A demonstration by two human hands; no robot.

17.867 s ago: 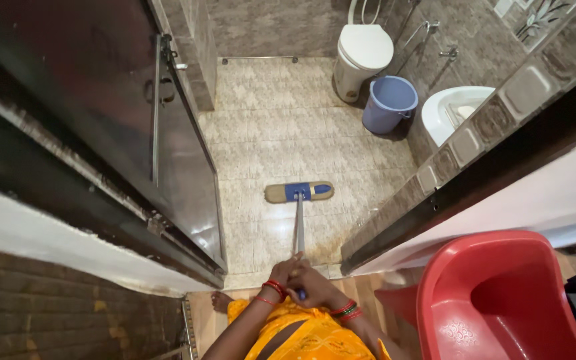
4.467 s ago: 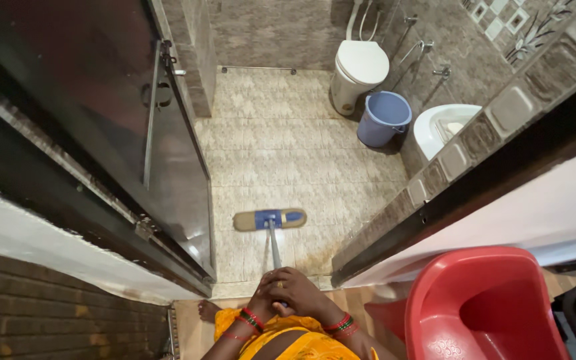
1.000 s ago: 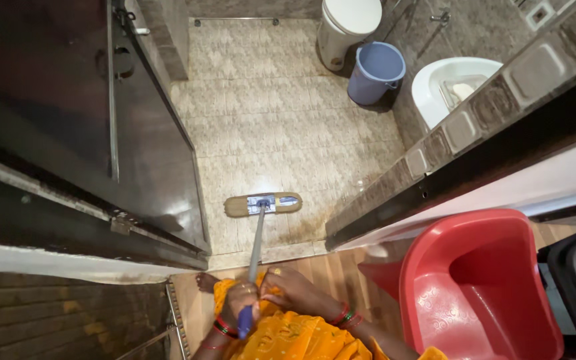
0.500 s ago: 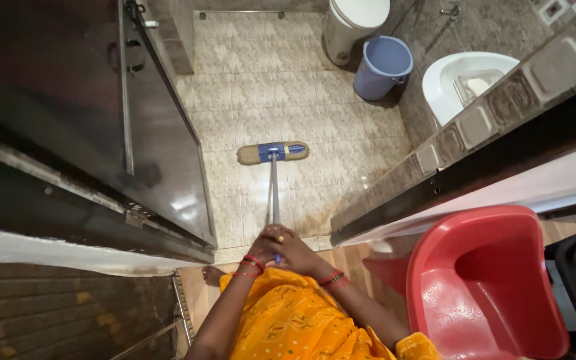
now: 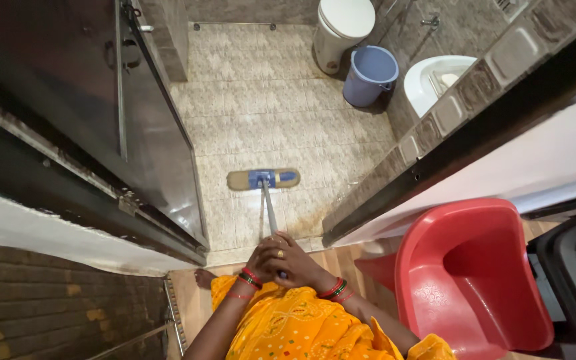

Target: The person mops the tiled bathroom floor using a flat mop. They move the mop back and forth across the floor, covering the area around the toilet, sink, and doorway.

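A flat mop with a tan pad and blue centre (image 5: pixel 263 179) lies on the beige tiled bathroom floor (image 5: pixel 268 113), its metal handle (image 5: pixel 270 217) running back to me. My left hand (image 5: pixel 259 261) and my right hand (image 5: pixel 293 262) are clasped together around the handle's near end, at the doorway threshold. Both wrists carry red and green bangles, and my right hand wears a ring. An orange patterned garment (image 5: pixel 295 327) fills the lower middle.
A dark door (image 5: pixel 148 127) stands open on the left. At the back are a white toilet (image 5: pixel 341 27), a blue bucket (image 5: pixel 370 75) and a white basin (image 5: pixel 431 80). A red plastic chair (image 5: pixel 475 273) stands at my right on the wooden floor.
The mop head has slid back toward me since half a second ago, after being pushed forward from its spot one second ago. My hands stay closed on the handle.
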